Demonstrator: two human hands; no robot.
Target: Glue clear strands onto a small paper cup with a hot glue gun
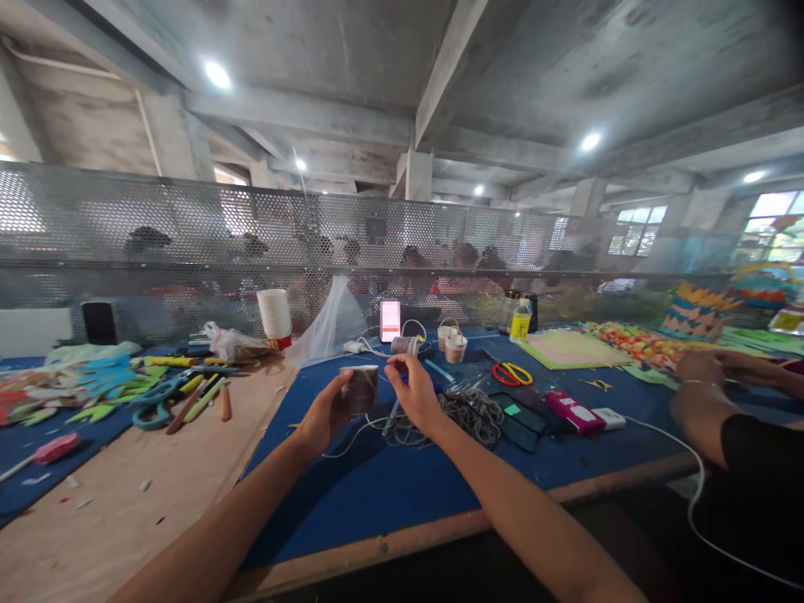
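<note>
My left hand (327,414) grips a small dark brown cup (362,390) by its left side, with the rim facing up. The cup's surface looks wrapped, though the detail is too blurred to make out. Just to its right, my right hand (411,392) is closed in a pinch; whatever lies between its fingertips is too small to tell. Behind that hand a cup wound with greyish cord (404,344) lies on its side. A tangled heap of grey cord (474,417) rests on the blue table cover (364,502), beside and partly behind my right wrist.
A lit phone (390,322) stands ahead, near small paper cups (455,347). Scissors (512,374), a yellow bottle (520,322) and a magenta box (574,413) lie rightward. More tools and stacked cups (275,315) are leftward. A co-worker's arm (700,410) reaches in at right.
</note>
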